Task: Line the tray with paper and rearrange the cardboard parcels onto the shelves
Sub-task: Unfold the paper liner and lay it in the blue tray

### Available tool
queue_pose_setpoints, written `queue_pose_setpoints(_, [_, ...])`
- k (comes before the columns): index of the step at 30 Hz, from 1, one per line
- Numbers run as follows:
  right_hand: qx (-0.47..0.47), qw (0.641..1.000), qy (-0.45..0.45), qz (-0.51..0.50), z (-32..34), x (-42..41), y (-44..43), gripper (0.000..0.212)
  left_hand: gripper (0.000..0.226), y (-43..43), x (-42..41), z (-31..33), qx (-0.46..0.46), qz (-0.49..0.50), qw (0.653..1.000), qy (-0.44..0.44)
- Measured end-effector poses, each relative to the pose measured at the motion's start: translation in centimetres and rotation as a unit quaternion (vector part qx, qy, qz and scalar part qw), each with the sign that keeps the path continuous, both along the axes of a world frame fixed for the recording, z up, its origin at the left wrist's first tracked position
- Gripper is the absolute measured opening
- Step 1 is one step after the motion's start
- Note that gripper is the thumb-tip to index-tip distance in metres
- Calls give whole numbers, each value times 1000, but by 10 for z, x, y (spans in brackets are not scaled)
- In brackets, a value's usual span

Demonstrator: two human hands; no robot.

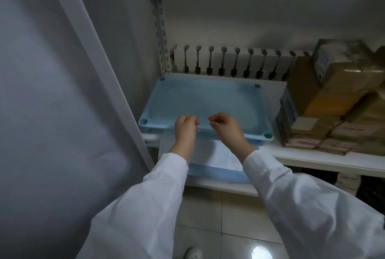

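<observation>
Currently, the light blue tray (257,136) sits flat on the left part of the white upper shelf (312,160), with its long side facing the person and a round socket at each corner. A thin sheet of paper (208,152) hangs down in front of the tray's near rim, towards the level below.

The left hand (186,126) and the right hand (226,127) are close together above the middle of that near rim. On each, the fingers are curled and the thumb and forefinger pinch the top edge of the paper. How far the sheet extends over the tray floor cannot be determined.

The cardboard parcels (333,102) are stacked on the same shelf, to the right of the tray and just beside it. Flat ones are piled low at the front, and larger taped ones lean above and behind.

A second tray (218,172), also blue, rests on the lower shelf (218,185), partly behind the hanging paper.

A white ribbed radiator (229,62) runs behind the upper shelf. A perforated metal upright (158,19) stands at the shelf's back left corner, and a grey wall panel (52,92) fills the left side.

Pale glossy tiles cover the floor (218,217), and a shoe (192,253) shows at the bottom edge. Both arms wear white sleeves (145,206).
</observation>
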State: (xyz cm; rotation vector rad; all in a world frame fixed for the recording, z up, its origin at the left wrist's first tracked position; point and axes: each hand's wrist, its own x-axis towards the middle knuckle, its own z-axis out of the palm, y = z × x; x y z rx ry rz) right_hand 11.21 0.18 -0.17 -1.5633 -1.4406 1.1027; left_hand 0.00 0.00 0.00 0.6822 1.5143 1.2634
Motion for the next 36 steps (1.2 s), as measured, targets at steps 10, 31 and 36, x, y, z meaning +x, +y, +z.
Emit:
queue_pose_setpoints(10, [18, 924, -351, 154, -30, -9, -13, 36, 24, 3, -11, -26, -54, 38, 998, -19])
queue_pose_setpoints(31, [121, 795, -543, 241, -56, 16, -9, 48, 7, 2, 9, -40, -86, 106, 990, -44])
queue_pose_setpoints(36, [142, 779, -548, 270, -57, 20, -10, 38, 18, 4, 8, -41, -121, 99, 987, -44])
